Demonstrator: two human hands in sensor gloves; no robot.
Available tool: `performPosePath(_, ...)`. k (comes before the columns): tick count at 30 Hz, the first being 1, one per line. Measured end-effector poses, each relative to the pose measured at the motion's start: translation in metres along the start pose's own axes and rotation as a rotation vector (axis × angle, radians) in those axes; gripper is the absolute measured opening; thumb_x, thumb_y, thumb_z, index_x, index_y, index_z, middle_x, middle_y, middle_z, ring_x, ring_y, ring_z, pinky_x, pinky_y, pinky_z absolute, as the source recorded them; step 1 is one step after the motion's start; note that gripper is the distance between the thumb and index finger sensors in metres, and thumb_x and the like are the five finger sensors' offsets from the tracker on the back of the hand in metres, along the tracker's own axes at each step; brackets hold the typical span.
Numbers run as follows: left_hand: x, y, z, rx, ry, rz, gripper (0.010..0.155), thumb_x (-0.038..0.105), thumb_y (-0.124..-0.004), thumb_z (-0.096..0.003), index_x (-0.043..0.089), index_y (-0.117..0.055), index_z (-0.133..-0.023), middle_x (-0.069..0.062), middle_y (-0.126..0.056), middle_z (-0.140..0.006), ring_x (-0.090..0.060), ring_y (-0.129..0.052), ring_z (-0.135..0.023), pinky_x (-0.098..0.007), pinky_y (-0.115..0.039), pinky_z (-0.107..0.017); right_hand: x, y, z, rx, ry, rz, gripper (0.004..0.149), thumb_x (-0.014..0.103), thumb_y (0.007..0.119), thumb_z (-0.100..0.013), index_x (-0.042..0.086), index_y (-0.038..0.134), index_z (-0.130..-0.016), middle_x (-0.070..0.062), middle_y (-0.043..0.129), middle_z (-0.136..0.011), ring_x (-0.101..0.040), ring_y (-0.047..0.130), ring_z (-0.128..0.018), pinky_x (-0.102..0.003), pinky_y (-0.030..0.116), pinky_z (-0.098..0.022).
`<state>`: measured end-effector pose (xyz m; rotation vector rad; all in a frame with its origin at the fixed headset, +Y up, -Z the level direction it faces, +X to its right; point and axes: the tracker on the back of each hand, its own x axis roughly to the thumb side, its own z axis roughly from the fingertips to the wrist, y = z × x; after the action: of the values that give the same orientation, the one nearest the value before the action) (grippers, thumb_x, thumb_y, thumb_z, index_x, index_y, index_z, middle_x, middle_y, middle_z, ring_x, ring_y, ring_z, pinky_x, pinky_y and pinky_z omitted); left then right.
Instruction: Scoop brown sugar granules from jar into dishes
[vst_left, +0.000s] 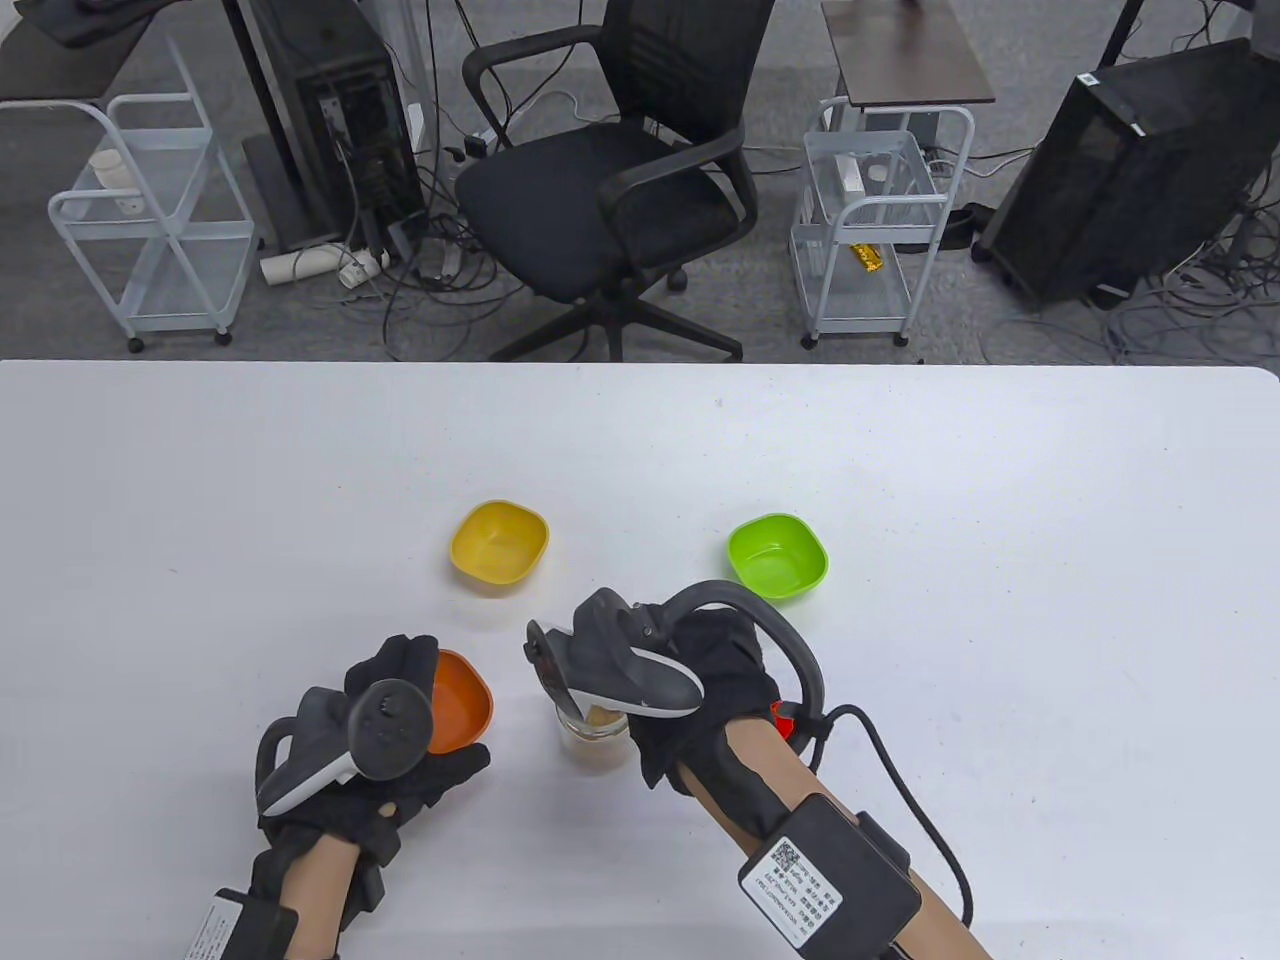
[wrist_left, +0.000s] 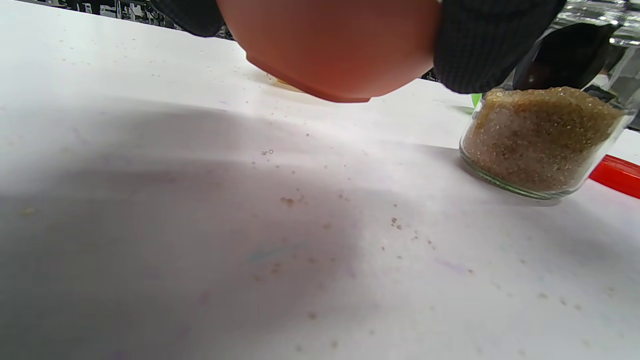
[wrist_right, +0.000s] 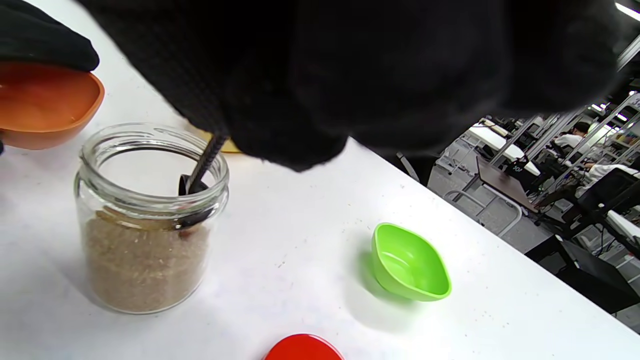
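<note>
A glass jar (vst_left: 597, 742) (wrist_left: 542, 142) (wrist_right: 145, 225) about half full of brown sugar stands near the table's front middle. My right hand (vst_left: 640, 690) is over the jar and holds a black spoon (wrist_right: 197, 182) whose bowl dips into the jar at the sugar's surface. My left hand (vst_left: 425, 715) grips an orange dish (vst_left: 462, 700) (wrist_left: 335, 45) (wrist_right: 42, 105) just left of the jar, lifted a little off the table. A yellow dish (vst_left: 500, 541) and a green dish (vst_left: 778, 555) (wrist_right: 410, 262) sit farther back; both look empty.
A red lid (vst_left: 782, 720) (wrist_left: 617, 175) (wrist_right: 302, 348) lies on the table right of the jar, under my right wrist. Loose sugar grains (wrist_left: 395, 222) are scattered on the white table (vst_left: 1000, 600) in front of the jar. An office chair and carts stand beyond the far edge.
</note>
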<state>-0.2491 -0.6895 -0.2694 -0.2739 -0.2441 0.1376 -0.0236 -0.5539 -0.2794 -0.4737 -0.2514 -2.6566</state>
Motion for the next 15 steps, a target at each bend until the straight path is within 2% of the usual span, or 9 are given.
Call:
performPosePath(7, 0.001, 0.0, 0.0, -0.004, -0.001, -0.006, 0.112, 0.067, -0.08, -0.0543, 0.0, -0.019, -0.119, -0.031, -0.023, -0.124, -0.055, -0.041, -0.11, -0.058, -0.056, -0.083, -0.015, 0.009, -0.012, 0.103, -0.028, -0.167, 0.036, 0.043, 0.084, -0.051, 0.023, 0.094, -0.079, 0.008, 0.105, -0.037, -0.014, 0.1, -0.011, -0.039, 0.094, -0.028)
performPosePath(15, 0.001, -0.001, 0.0, -0.013, -0.007, -0.008, 0.112, 0.067, -0.08, -0.0543, 0.0, -0.019, -0.119, -0.031, -0.023, -0.124, -0.055, -0.041, -0.11, -0.058, -0.056, -0.083, -0.044, 0.029, -0.027, 0.213, -0.038, -0.444, 0.036, 0.043, 0.083, -0.052, 0.021, 0.094, -0.079, 0.009, 0.103, -0.034, -0.013, 0.098, -0.009, -0.039, 0.093, -0.026)
